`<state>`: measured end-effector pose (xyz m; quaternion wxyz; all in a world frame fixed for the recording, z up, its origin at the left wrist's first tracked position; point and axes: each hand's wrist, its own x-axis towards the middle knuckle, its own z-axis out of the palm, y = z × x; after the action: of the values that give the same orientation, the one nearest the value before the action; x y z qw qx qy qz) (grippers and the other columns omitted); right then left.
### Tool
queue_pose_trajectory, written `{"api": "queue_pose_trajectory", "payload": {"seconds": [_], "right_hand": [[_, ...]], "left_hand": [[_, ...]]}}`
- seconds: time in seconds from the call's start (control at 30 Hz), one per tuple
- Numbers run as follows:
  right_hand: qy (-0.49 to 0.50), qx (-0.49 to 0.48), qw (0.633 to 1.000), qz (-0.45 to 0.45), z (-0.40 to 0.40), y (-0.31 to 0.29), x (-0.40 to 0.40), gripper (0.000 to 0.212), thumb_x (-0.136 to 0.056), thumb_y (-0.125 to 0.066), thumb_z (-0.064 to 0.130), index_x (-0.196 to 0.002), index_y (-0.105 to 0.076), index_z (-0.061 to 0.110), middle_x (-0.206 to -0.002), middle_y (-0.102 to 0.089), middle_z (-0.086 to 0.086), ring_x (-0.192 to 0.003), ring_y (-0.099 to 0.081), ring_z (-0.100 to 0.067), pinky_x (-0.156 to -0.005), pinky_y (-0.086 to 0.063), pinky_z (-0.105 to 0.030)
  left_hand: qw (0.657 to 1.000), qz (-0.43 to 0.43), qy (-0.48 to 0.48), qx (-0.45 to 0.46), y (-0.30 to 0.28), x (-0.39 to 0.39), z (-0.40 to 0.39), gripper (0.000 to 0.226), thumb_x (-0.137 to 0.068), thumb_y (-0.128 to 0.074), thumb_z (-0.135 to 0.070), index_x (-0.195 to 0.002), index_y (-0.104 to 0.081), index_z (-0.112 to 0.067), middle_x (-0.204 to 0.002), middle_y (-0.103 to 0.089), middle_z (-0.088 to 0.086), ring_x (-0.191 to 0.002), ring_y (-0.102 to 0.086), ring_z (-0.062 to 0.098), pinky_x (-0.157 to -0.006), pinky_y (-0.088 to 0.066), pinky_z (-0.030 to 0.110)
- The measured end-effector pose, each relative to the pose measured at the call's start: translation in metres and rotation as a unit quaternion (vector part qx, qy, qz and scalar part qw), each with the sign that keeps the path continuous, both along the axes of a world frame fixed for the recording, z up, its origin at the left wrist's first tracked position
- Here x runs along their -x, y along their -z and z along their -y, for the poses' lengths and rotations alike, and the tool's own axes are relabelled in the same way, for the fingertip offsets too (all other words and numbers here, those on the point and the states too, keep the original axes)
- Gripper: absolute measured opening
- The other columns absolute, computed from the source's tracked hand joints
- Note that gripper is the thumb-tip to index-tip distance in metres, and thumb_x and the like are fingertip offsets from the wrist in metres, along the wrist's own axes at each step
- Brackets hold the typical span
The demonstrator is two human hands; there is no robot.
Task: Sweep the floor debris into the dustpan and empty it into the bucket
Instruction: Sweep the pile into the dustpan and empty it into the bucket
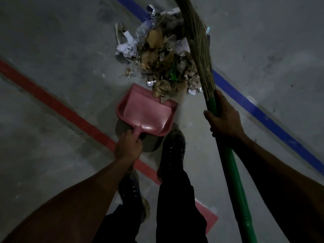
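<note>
A: Where is the dustpan?

B: The pink dustpan (146,114) sits at the centre of the frame on the grey floor (52,41), its open edge toward the top. The left hand (127,147) is wrapped closed around its handle, just below the pan.

A: And the debris?

B: A pile of debris (163,58), made of paper scraps, foil and dry leaves, lies just above the pan in the upper middle. Its lower edge touches the pan's lip, and a few bits overlap it.

A: The broom?

B: The right hand (225,120) is closed around the broom (198,50) where the green handle meets the bristles, right of centre. The bristles run up along the pile's right side.

A: Anything else?

B: 2 painted lines: a red line (57,106) on the left, a blue line (263,113) on the right. 2 dark shoes (172,151) stand below the pan.
</note>
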<state>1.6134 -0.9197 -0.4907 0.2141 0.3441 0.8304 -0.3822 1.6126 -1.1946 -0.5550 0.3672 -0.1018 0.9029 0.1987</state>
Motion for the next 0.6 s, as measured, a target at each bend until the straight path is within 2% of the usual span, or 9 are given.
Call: {"api": "queue_pose_trajectory", "payload": {"seconds": [0.07, 0.13, 0.2, 0.27, 0.37, 0.43, 0.47, 0.53, 0.6], "right_hand": [[-0.003, -0.001, 1.000, -0.019, -0.016, 0.008, 0.041, 0.073, -0.093, -0.057, 0.019, -0.151, -0.017, 0.041, -0.132, -0.053, -0.008, -0.057, -0.063, -0.021, -0.041, -0.051, -0.028], [-0.024, -0.015, 0.999, -0.036, -0.030, 0.016, 0.084, 0.071, -0.091, -0.056, 0.017, -0.150, -0.024, 0.038, -0.123, -0.056, -0.003, -0.054, -0.063, -0.020, -0.038, -0.050, -0.026], [-0.071, -0.033, 0.996, -0.040, -0.043, 0.021, 0.125, 0.064, -0.088, -0.056, 0.019, -0.146, -0.032, 0.034, -0.119, -0.057, -0.003, -0.067, -0.066, -0.026, -0.051, -0.058, -0.036], [-0.124, -0.061, 0.990, -0.030, -0.053, 0.029, 0.162, 0.058, -0.086, -0.058, 0.019, -0.140, -0.040, 0.027, -0.123, -0.059, -0.009, -0.086, -0.065, -0.031, -0.071, -0.056, -0.038], [-0.193, -0.103, 0.975, 0.026, -0.060, 0.045, 0.195, 0.052, -0.086, -0.060, 0.018, -0.136, -0.045, 0.018, -0.126, -0.057, -0.017, -0.105, -0.059, -0.036, -0.077, -0.044, -0.033], [-0.225, -0.118, 0.967, 0.031, -0.057, 0.048, 0.199, 0.051, -0.085, -0.060, 0.016, -0.134, -0.046, 0.017, -0.125, -0.057, -0.018, -0.110, -0.056, -0.038, -0.077, -0.041, -0.032], [-0.234, -0.112, 0.965, 0.026, -0.055, 0.048, 0.196, 0.052, -0.085, -0.060, 0.014, -0.135, -0.046, 0.017, -0.123, -0.057, -0.018, -0.108, -0.057, -0.039, -0.078, -0.043, -0.034], [-0.238, -0.077, 0.968, 0.027, -0.052, 0.049, 0.182, 0.060, -0.084, -0.058, 0.007, -0.140, -0.041, 0.019, -0.110, -0.058, -0.013, -0.089, -0.061, -0.033, -0.075, -0.050, -0.037], [-0.266, -0.075, 0.961, 0.033, -0.051, 0.050, 0.159, 0.069, -0.084, -0.056, 0.003, -0.147, -0.034, 0.022, -0.099, -0.053, -0.004, -0.072, -0.052, -0.020, -0.059, -0.045, -0.029]], "left_hand": [[1.000, -0.013, 0.021, -0.005, -0.002, 0.004, -0.014, 0.035, -0.090, -0.055, -0.014, -0.125, -0.055, -0.008, -0.109, -0.057, 0.025, -0.102, -0.055, 0.042, -0.083, -0.046, 0.048], [1.000, -0.024, 0.016, -0.011, 0.000, 0.007, -0.025, 0.036, -0.091, -0.054, -0.012, -0.126, -0.056, -0.010, -0.106, -0.057, 0.026, -0.100, -0.056, 0.043, -0.081, -0.046, 0.048], [1.000, -0.019, -0.014, -0.013, 0.006, 0.009, -0.033, 0.034, -0.090, -0.055, -0.012, -0.123, -0.055, -0.007, -0.105, -0.057, 0.025, -0.100, -0.055, 0.042, -0.081, -0.046, 0.047], [0.999, -0.002, -0.053, -0.010, 0.013, 0.012, -0.038, 0.029, -0.089, -0.056, -0.016, -0.115, -0.054, -0.005, -0.104, -0.056, 0.021, -0.099, -0.056, 0.040, -0.081, -0.046, 0.045], [0.997, -0.001, -0.076, 0.000, 0.021, 0.018, -0.044, 0.030, -0.087, -0.056, -0.022, -0.112, -0.055, -0.006, -0.106, -0.058, 0.017, -0.097, -0.058, 0.038, -0.081, -0.048, 0.045], [0.997, -0.003, -0.074, 0.005, 0.022, 0.021, -0.046, 0.031, -0.087, -0.055, -0.022, -0.115, -0.055, -0.007, -0.108, -0.056, 0.016, -0.097, -0.058, 0.038, -0.083, -0.047, 0.046], [0.997, -0.004, -0.073, 0.004, 0.022, 0.022, -0.048, 0.032, -0.088, -0.055, -0.022, -0.117, -0.054, -0.007, -0.109, -0.056, 0.016, -0.097, -0.057, 0.038, -0.083, -0.047, 0.045], [0.997, -0.013, -0.070, -0.003, 0.023, 0.025, -0.049, 0.032, -0.090, -0.055, -0.021, -0.119, -0.054, -0.008, -0.110, -0.054, 0.016, -0.098, -0.056, 0.037, -0.084, -0.044, 0.043], [0.998, -0.027, -0.060, -0.002, 0.024, 0.030, -0.050, 0.029, -0.090, -0.055, -0.022, -0.116, -0.054, -0.008, -0.109, -0.054, 0.016, -0.098, -0.056, 0.037, -0.082, -0.043, 0.042]]}}
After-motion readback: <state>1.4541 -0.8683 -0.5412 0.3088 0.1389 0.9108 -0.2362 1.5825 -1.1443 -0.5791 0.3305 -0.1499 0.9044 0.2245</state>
